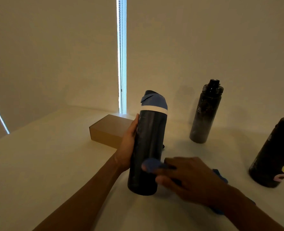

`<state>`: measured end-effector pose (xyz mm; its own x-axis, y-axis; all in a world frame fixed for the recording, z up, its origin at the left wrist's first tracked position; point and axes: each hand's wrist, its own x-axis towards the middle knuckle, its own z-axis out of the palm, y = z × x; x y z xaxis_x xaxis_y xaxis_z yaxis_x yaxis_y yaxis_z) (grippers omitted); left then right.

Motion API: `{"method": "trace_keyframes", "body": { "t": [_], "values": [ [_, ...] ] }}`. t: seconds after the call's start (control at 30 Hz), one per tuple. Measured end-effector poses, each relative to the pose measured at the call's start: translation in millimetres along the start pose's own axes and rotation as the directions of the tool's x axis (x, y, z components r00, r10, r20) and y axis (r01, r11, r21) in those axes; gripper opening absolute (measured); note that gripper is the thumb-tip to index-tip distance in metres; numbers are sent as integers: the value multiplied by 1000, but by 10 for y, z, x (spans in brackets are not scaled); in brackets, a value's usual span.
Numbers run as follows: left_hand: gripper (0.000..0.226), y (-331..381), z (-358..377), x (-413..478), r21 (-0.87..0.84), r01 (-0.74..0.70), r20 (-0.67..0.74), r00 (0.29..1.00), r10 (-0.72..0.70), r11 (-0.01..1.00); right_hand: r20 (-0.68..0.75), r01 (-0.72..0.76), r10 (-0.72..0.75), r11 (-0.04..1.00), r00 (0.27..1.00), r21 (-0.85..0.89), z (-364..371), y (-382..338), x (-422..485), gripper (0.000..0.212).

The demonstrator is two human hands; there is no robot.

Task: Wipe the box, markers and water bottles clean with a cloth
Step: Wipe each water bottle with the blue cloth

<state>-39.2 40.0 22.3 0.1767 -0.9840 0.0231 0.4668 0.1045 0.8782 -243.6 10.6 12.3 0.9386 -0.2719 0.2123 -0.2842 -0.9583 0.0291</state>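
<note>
Table [38, 164]: pale top; its far edge meets the wall well left of and behind the dark blue bottle, and there is wide bare room left of the bottle.
Box [108, 130]: plain brown cardboard, closed, flat on the table just behind and left of the dark blue bottle. Its right end is hidden by the left hand, and no print shows on it.
Bead chain [121, 55]: hangs in a bright slit between the blinds, behind the dark blue bottle and above the box.
Left hand [129, 144]: grips the dark blue bottle's left side, thumb laid up along the body, fingers curled behind out of sight.
Dark blue bottle [147, 147]: near the table's middle, lighter blue lid over a white band, leaning slightly right. Whether its base touches the table cannot be told.
Cloth [150, 165]: blue, pressed on the dark blue bottle's lower front, its ends trailing under the right palm.
Right hand [187, 179]: blurred; fingers close together hold the cloth against the dark blue bottle, thumb tucked beneath.
Black bottle [204, 114]: upright, right of and behind the dark blue bottle, well apart; it has a small square label, perhaps "A".
Lettered bottle [274, 155]: far right of the dark blue bottle, cut by the frame edge; big yellow and pink letters, unreadable.
</note>
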Motion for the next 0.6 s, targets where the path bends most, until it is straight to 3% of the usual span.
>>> {"method": "trace_keyframes", "body": {
  "t": [0.1,0.2,0.3,0.4,0.47,0.53,0.6],
  "values": [
    [71,-19,15,15,15,-19,-4,1000,19,1000,98,69,-72,997,993,28,79,-111,-85,44],
    [56,-38,-2,38,46,-13,-6,1000,14,999,115,54,-51,998,992,-19,-4,-86,-68,57],
    [56,-49,-8,26,34,-6,8,1000,6,999,-109,-36,21,990,994,-136,-117,61,8,40],
    [66,-64,-37,15,11,4,62,998,-5,1000,-334,-141,109,987,936,-72,-244,253,182,41],
    [67,-60,9,33,12,-5,23,1000,4,1000,-405,-193,157,980,901,-47,-357,325,299,40],
    [50,-43,35,30,61,-70,-1,998,70,996,-437,-220,172,974,883,-60,-430,366,369,40],
    [57,-63,-6,66,129,-74,-19,997,77,989,-415,-186,166,983,895,-7,-426,342,366,37]
  ]
}}
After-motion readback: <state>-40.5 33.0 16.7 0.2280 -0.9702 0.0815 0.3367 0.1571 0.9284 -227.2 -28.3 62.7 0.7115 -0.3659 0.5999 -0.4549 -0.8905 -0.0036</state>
